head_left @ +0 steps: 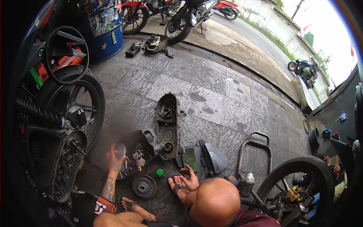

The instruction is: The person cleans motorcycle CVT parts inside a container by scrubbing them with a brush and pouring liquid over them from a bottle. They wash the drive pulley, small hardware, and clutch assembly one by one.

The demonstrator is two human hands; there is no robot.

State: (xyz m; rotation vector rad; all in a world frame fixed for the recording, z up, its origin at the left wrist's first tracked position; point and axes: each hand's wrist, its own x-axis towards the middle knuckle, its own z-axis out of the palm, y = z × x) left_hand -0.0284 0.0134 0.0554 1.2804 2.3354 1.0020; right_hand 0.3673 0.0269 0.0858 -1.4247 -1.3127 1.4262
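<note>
My left hand (pixel 116 158) is closed around a small round greyish part (pixel 120 150), cup- or disc-shaped, above the left side of a dark tray (pixel 145 139). Loose small parts and tools (pixel 138 157) lie in that tray. My right hand (pixel 191 179) is beside my right foot (pixel 179 186), its fingers apart with nothing visible between them. Left of that foot is a green cap (pixel 160 172), and a round metal pulley-like part (pixel 144 187) lies between my feet. Beyond the tray is a long grey engine cover (pixel 168 126), its hollow side up.
A scooter's rear wheel (pixel 96 102) and exposed drive case (pixel 68 166) stand at left. An air filter (pixel 190 159), dark plastic cover (pixel 215 158) and grab rail (pixel 261 145) lie on the right. Another wheel (pixel 302 166) is near a person's hand (pixel 337 169).
</note>
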